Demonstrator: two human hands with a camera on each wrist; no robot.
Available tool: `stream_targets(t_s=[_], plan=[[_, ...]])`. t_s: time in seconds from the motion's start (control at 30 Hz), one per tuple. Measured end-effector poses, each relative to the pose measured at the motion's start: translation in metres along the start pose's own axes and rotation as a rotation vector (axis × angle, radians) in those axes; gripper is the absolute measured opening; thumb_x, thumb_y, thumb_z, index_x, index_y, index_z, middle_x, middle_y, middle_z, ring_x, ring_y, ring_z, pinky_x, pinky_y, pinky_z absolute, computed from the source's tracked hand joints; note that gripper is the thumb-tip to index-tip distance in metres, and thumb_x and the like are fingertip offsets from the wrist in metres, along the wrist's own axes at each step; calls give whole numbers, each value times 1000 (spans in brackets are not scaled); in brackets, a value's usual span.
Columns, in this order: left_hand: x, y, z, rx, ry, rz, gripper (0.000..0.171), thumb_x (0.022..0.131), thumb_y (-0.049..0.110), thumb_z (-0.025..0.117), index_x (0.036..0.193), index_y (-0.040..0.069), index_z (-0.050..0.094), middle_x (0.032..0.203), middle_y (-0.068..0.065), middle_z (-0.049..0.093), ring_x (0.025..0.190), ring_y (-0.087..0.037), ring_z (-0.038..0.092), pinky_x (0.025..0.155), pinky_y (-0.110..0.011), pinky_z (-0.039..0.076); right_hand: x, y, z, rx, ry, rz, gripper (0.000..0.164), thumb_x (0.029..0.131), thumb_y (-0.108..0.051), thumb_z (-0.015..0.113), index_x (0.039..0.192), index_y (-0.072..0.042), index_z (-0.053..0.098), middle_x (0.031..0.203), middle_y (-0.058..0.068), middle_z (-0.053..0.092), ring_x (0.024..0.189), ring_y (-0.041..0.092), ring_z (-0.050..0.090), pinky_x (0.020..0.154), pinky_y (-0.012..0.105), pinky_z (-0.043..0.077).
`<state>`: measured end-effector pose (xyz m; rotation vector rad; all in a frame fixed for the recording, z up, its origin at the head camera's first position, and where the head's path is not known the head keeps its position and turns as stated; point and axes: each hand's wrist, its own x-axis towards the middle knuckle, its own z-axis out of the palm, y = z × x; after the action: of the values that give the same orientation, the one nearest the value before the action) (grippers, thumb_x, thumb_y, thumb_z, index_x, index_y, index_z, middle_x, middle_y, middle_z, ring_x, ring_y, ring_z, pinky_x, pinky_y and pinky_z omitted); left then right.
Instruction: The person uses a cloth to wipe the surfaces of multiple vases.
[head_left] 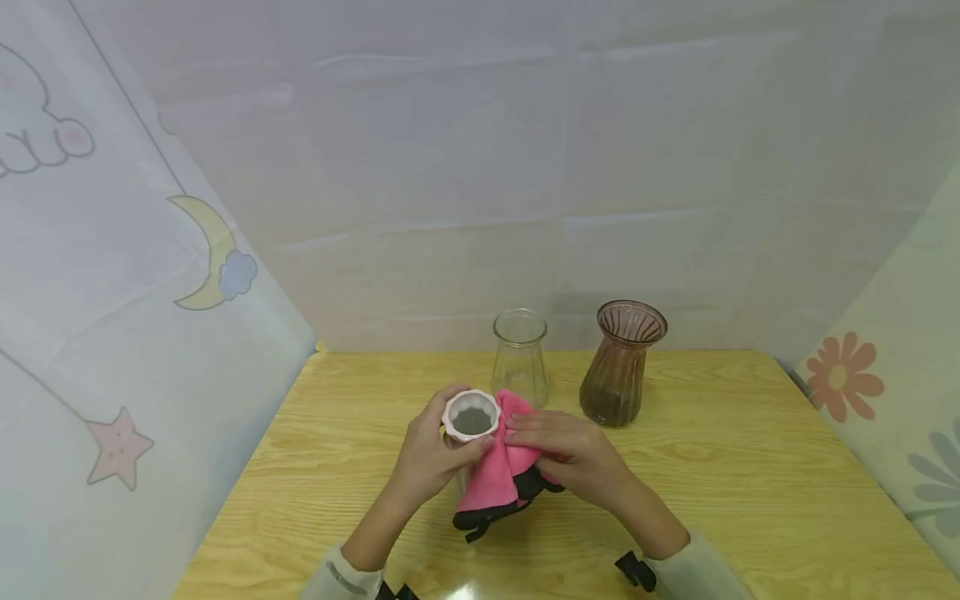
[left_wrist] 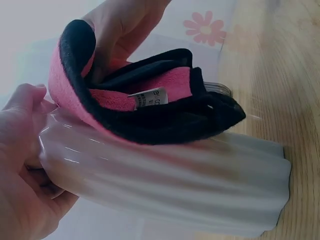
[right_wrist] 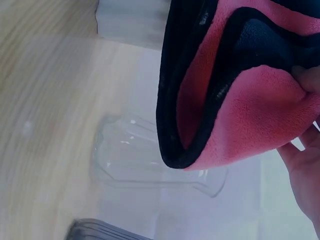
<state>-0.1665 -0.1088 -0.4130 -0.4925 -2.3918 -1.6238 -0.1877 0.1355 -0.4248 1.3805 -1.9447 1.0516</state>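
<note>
A white fluted vase [left_wrist: 165, 185] with a scalloped rim [head_left: 471, 415] stands on the wooden table. My left hand [head_left: 431, 454] grips it near the top, fingers and thumb curled round the neck. In my right hand [head_left: 573, 454] is a pink cloth [head_left: 491, 479] with black edging, bunched between fingers and thumb. The cloth lies against the right side of the vase and hangs down along it. A white label [left_wrist: 151, 97] shows on the cloth in the left wrist view. Part of the vase's body is hidden behind the cloth in the head view.
Behind the hands stands a clear glass vase [head_left: 520, 362]. To its right is a purplish ribbed glass vase [head_left: 617, 371] with a flared mouth. The wooden table [head_left: 735, 467] meets a pale sheet [head_left: 450, 167] at its back edge; printed sheets hang at both sides.
</note>
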Motion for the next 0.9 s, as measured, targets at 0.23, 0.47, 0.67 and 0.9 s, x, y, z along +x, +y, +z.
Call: stream_targets(t_s=[0.23,0.47,0.67,0.9], plan=[[3,0,1,0,-1,27,68,78,25,86,136,7,56,112,-8,69,100,-22,65,82,-33,54,-7,-1,7,-7,1,63,53,64,18,70,106,-13,79,111,6,76,105,26,72,100,23,49],[9,-5,-4,-1,-73,86,64,77,18,83,135,6,56,111,-12,70,96,-27,66,77,-31,55,-22,-5,14,-7,-24,129,56,61,20,74,106,-13,80,111,5,76,106,24,72,102,19,46],[16,-13,-11,-55,-173,147,63,79,14,80,135,3,55,108,-17,69,88,-28,64,68,-28,56,-33,-3,21,38,-57,114,53,64,20,75,105,-13,79,109,4,76,104,24,73,99,21,49],[25,-22,-18,-131,-304,192,66,81,20,77,138,-3,51,115,-19,67,92,-33,62,74,-29,54,-44,3,28,59,-130,124,45,70,14,80,105,-15,79,106,1,76,101,19,73,94,21,53]])
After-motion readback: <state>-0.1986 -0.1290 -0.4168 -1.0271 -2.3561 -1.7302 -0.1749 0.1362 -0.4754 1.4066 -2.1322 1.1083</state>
